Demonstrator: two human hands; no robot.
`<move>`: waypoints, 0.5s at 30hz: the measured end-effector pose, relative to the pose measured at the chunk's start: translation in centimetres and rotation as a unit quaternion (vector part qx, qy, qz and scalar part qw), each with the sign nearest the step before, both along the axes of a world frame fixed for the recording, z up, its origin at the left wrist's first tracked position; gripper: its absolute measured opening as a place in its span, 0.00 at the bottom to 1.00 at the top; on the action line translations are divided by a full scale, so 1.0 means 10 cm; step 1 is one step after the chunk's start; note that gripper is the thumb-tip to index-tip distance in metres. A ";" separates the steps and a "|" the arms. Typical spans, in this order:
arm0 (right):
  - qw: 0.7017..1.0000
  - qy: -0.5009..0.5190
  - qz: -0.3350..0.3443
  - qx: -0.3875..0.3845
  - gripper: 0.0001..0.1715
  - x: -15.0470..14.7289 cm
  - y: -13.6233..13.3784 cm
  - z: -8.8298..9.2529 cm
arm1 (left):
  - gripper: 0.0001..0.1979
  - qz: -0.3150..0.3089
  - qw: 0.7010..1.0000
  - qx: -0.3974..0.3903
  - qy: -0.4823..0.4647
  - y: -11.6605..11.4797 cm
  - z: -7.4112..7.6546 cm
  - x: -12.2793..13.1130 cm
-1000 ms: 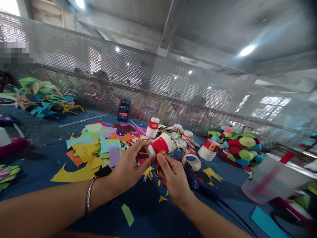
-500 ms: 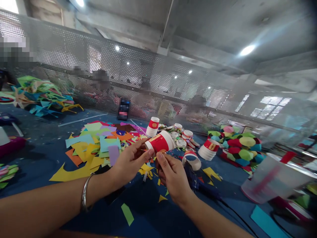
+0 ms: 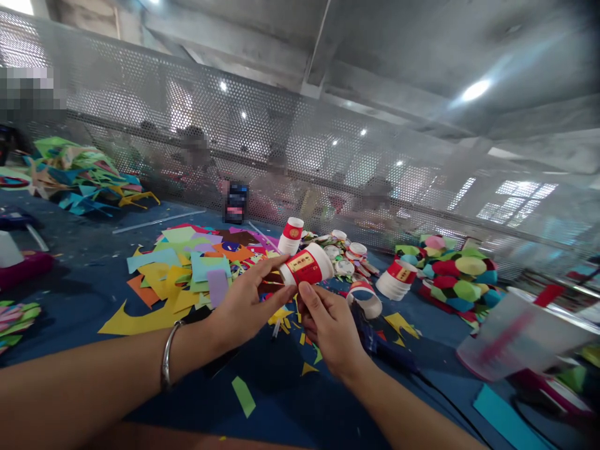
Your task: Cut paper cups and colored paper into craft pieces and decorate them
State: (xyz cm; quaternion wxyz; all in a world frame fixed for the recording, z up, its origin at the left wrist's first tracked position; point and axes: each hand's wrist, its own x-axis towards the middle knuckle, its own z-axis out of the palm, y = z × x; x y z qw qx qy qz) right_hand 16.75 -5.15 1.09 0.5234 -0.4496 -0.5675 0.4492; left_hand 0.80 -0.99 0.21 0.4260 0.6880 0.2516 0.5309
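Observation:
A red and white paper cup (image 3: 307, 265) lies tilted on its side between my two hands, its rim pointing right. My left hand (image 3: 250, 300), with a silver bangle on the wrist, has its thumb and fingers around the cup's base end. My right hand (image 3: 330, 322) pinches at the underside of the cup; its curled fingertips are partly hidden. Just right of it, a dark blue glue gun (image 3: 384, 353) with a black cord lies on the table, beside a cut ring of paper cup (image 3: 365, 299).
Stacked paper cups stand behind (image 3: 291, 236) and to the right. Coloured paper pieces (image 3: 173, 269) spread on the left over the blue table (image 3: 187, 412). A clear plastic container (image 3: 515, 337), colourful paper balls (image 3: 459, 272) and a perforated metal screen (image 3: 281, 144) surround the work area.
The cup has turned in my fingers, so its yellow label now faces me more. Both hands stay on it in nearly the same place.

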 end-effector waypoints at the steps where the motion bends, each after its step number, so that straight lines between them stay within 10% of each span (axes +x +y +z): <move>1: 1.000 -0.002 0.000 0.003 0.28 0.00 0.00 0.00 | 0.30 -0.015 0.999 -0.030 -0.024 0.00 0.01 0.01; 6: 1.000 0.013 0.016 -0.005 0.29 0.01 0.02 0.00 | 0.27 -0.076 0.984 -0.141 -0.081 -0.02 0.05 0.04; 15: 1.000 0.007 0.015 -0.002 0.29 -0.01 -0.02 0.00 | 0.27 -0.046 0.997 -0.057 -0.023 0.01 0.03 -0.02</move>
